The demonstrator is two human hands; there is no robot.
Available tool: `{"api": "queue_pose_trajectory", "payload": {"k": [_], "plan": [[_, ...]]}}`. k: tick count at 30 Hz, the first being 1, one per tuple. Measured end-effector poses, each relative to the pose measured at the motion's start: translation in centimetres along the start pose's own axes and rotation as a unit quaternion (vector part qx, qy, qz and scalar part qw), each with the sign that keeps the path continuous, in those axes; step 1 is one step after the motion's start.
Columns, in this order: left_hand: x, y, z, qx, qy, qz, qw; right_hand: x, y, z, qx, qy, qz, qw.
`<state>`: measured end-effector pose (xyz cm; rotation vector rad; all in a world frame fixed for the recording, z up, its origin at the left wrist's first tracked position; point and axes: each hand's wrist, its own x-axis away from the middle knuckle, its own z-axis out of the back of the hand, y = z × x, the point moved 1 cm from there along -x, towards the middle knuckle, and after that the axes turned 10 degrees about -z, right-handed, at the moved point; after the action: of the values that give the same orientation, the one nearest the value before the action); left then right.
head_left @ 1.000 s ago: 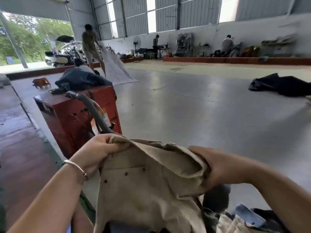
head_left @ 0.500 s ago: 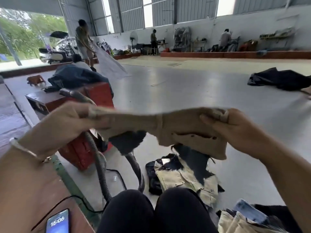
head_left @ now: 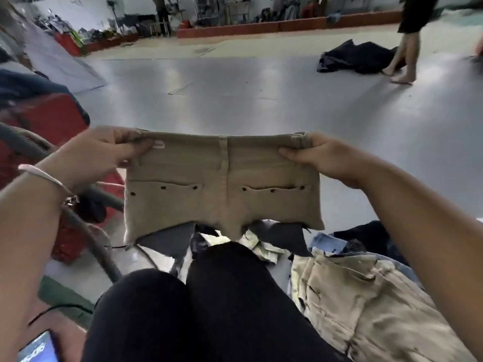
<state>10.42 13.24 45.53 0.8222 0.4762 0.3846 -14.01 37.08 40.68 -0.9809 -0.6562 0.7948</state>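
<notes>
Left hand [head_left: 104, 152] and right hand [head_left: 321, 158] pinch the tan shorts [head_left: 222, 189] at the waistband corners. Shorts stretched flat above the knees [head_left: 209, 296].

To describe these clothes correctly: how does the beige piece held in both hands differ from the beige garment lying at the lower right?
The held piece is stretched flat between the left hand and right hand; the lying garment is crumpled. The held piece ends in a jagged cut edge; the lying garment runs out of view. Both are similar beige cloth.
</notes>
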Motion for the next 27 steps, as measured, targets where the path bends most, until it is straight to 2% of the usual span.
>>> {"api": "queue_pose_trajectory", "payload": {"k": [4,8,10,12,14,17,19,21,23,25,26,27], "plan": [[-3.9,0.8,-7.4,0.053,-0.085,-0.022,0.995,2.8,5.0,4.2,-0.033,0.033,-0.061,0.997],[-7.1,0.7,-17.1,-0.057,-0.158,-0.064,0.984,6.5,11.2,8.7,-0.023,0.064,-0.156,0.986],[-8.5,1.2,-22.6,-0.095,-0.169,-0.078,0.978,8.4,13.6,10.9,0.02,0.123,-0.199,0.972],[-9.8,2.3,-27.6,-0.077,-0.164,-0.105,0.978,10.0,16.0,13.2,0.079,0.209,-0.22,0.95],[-10.5,4.0,-31.6,0.003,-0.14,-0.117,0.983,11.7,18.1,15.0,0.14,0.281,-0.199,0.929],[-10.8,5.0,-35.8,0.132,-0.136,-0.127,0.974,14.7,20.6,16.3,0.177,0.355,-0.155,0.905],[-10.0,3.9,-37.6,0.125,-0.145,-0.163,0.968,16.4,22.7,15.4,0.191,0.364,-0.128,0.903],[-8.2,1.5,-38.9,0.071,-0.131,-0.231,0.961,17.8,25.9,13.0,0.218,0.36,-0.113,0.9],[-6.0,-1.2,-40.2,0.003,-0.142,-0.271,0.952,19.0,29.6,9.6,0.294,0.347,-0.127,0.881],[-4.3,-4.0,-42.1,-0.084,-0.262,-0.235,0.932,20.0,33.5,5.5,0.363,0.3,-0.155,0.869],[-3.4,-5.5,-43.3,-0.158,-0.362,-0.207,0.895,20.5,35.5,3.1,0.38,0.253,-0.185,0.871],[-2.4,-7.1,-44.4,-0.236,-0.457,-0.18,0.838,21.0,37.5,0.8,0.399,0.201,-0.211,0.87]]}}
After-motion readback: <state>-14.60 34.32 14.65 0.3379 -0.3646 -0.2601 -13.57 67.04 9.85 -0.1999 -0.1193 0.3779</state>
